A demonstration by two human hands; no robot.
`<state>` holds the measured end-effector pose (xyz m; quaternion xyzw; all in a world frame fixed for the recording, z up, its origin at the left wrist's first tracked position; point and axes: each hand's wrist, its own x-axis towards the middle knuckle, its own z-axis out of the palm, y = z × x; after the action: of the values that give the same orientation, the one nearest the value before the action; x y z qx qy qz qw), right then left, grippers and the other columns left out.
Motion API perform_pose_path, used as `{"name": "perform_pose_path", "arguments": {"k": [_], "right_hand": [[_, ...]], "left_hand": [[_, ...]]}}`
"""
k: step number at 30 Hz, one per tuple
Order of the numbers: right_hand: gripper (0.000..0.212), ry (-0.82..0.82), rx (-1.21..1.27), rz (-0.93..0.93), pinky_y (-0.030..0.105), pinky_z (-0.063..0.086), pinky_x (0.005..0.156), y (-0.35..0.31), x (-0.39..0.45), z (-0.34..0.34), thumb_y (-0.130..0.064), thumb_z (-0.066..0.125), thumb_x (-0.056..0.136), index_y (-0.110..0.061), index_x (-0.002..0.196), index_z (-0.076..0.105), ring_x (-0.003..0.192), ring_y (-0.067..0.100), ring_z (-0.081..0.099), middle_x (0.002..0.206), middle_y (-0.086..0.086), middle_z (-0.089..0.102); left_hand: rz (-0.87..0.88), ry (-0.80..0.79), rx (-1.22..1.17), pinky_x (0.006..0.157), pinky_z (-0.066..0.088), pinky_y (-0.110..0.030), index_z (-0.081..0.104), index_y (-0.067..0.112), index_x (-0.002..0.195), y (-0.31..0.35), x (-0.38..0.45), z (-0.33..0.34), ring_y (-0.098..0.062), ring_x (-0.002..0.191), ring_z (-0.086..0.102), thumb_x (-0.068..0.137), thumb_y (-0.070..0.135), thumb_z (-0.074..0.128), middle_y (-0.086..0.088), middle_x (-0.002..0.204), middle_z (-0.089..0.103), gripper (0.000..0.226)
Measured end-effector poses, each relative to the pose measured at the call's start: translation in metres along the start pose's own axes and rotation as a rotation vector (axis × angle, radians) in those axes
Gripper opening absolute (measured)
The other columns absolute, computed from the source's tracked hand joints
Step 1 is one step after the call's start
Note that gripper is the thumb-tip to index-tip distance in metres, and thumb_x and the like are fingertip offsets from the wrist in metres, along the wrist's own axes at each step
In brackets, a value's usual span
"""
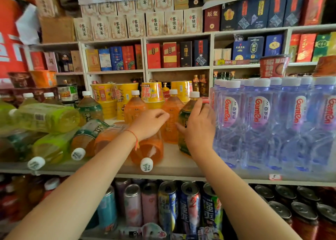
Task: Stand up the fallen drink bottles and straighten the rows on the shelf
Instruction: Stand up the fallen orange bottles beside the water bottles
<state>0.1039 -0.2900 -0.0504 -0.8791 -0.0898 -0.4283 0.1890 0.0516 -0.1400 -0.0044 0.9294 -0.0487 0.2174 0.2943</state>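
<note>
Several tea bottles lie fallen on the shelf (174, 167), caps toward me: an orange one (151, 152), an orange-green one (85, 139) and a yellow-green one (49, 150); another yellow-green bottle (45, 117) lies across them. My left hand (149, 123) rests with curled fingers on the lying orange bottle, reaching toward an upright orange bottle (171, 123). My right hand (198, 125) grips an upright dark-green-labelled bottle (185, 116) next to the water bottles. More orange bottles (134, 109) stand behind.
A tight row of clear water bottles (272, 123) fills the shelf's right side. Yellow noodle cups (116, 94) stand behind the teas. Cans (169, 207) line the shelf below. Boxed goods fill the back wall shelves.
</note>
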Motion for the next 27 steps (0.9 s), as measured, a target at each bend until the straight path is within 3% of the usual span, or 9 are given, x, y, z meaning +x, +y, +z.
{"name": "perform_pose_path", "arguments": {"k": [3,5,8,10,14,18,20,23,27], "right_hand": [[0.095,0.082,-0.057,-0.165,0.053,0.029,0.116,-0.005,-0.012,0.001,-0.044,0.076,0.085,0.005,0.15,0.026,0.142,0.048,0.034,0.151,0.035,0.035],[0.078,0.071,0.171,-0.403,0.051,0.025,0.119,-0.013,-0.032,-0.004,-0.051,0.058,0.094,-0.003,0.15,0.036,0.146,0.041,0.03,0.157,0.026,0.033],[0.088,-0.399,0.563,-0.596,0.042,0.029,0.121,-0.023,-0.051,-0.028,-0.072,0.05,0.086,-0.016,0.154,0.035,0.147,0.019,0.028,0.16,0.004,0.032],[0.112,-0.6,0.464,-0.683,0.035,0.018,0.124,-0.027,-0.059,-0.031,-0.077,0.061,0.075,-0.023,0.16,0.014,0.152,0.013,0.015,0.166,-0.004,0.016],[0.121,-0.489,0.327,-0.701,0.034,0.013,0.122,-0.037,-0.066,-0.01,-0.067,0.073,0.074,-0.022,0.161,0.002,0.153,0.022,0.015,0.167,0.003,0.018],[0.109,-0.21,0.123,-0.842,0.043,0.043,0.108,-0.038,-0.059,0.007,-0.08,0.067,0.064,-0.005,0.142,0.05,0.129,0.031,0.057,0.141,0.013,0.058],[0.103,-0.078,0.102,-0.861,0.04,0.054,0.093,-0.041,-0.055,0.009,-0.086,0.054,0.065,-0.007,0.13,0.061,0.112,0.028,0.068,0.125,0.01,0.068],[0.091,-0.072,0.215,-0.707,0.038,0.053,0.079,-0.055,-0.036,-0.002,-0.089,0.038,0.074,-0.016,0.122,0.064,0.091,0.023,0.069,0.103,0.003,0.072],[0.068,-0.113,0.243,-0.368,0.032,0.043,0.057,-0.081,0.005,-0.02,-0.082,0.025,0.085,-0.023,0.085,0.06,0.066,0.016,0.058,0.074,-0.006,0.06]], "left_hand": [[-0.024,-0.028,0.394,0.089,0.048,-0.038,0.067,0.022,0.119,-0.025,-0.006,-0.004,-0.022,0.108,0.061,0.105,0.045,0.038,-0.001,0.117,0.068,0.039],[-0.056,-0.088,0.484,0.089,0.048,-0.039,0.068,0.024,0.115,-0.035,-0.011,-0.006,-0.024,0.107,0.061,0.106,0.046,0.033,-0.002,0.117,0.069,0.043],[-0.05,-0.177,0.495,0.093,0.048,-0.037,0.066,0.025,0.122,-0.041,-0.014,-0.017,-0.025,0.112,0.06,0.106,0.032,0.039,-0.003,0.126,0.067,0.033],[-0.011,-0.233,0.535,0.099,0.046,-0.034,0.063,0.027,0.132,-0.04,-0.012,-0.025,-0.024,0.122,0.057,0.104,0.024,0.043,-0.001,0.137,0.063,0.035],[0.018,-0.276,0.514,0.108,0.042,-0.038,0.062,0.032,0.134,-0.05,-0.008,-0.036,-0.02,0.129,0.052,0.103,0.023,0.043,0.004,0.143,0.059,0.037],[0.003,-0.283,0.316,0.111,0.033,-0.031,0.063,0.029,0.133,-0.057,-0.01,-0.048,-0.016,0.135,0.047,0.106,0.024,0.041,0.007,0.144,0.056,0.036],[0.004,-0.248,0.265,0.109,0.03,-0.029,0.063,0.027,0.132,-0.064,-0.011,-0.057,-0.014,0.135,0.045,0.106,0.023,0.04,0.007,0.144,0.055,0.035],[-0.008,-0.178,0.223,0.108,0.031,-0.026,0.065,0.024,0.13,-0.086,-0.009,-0.071,-0.015,0.134,0.047,0.107,0.02,0.04,0.004,0.142,0.058,0.034],[-0.005,-0.126,0.192,0.097,0.034,-0.023,0.07,0.02,0.124,-0.105,-0.009,-0.072,-0.014,0.121,0.053,0.105,0.017,0.043,0.002,0.134,0.063,0.033]]}}
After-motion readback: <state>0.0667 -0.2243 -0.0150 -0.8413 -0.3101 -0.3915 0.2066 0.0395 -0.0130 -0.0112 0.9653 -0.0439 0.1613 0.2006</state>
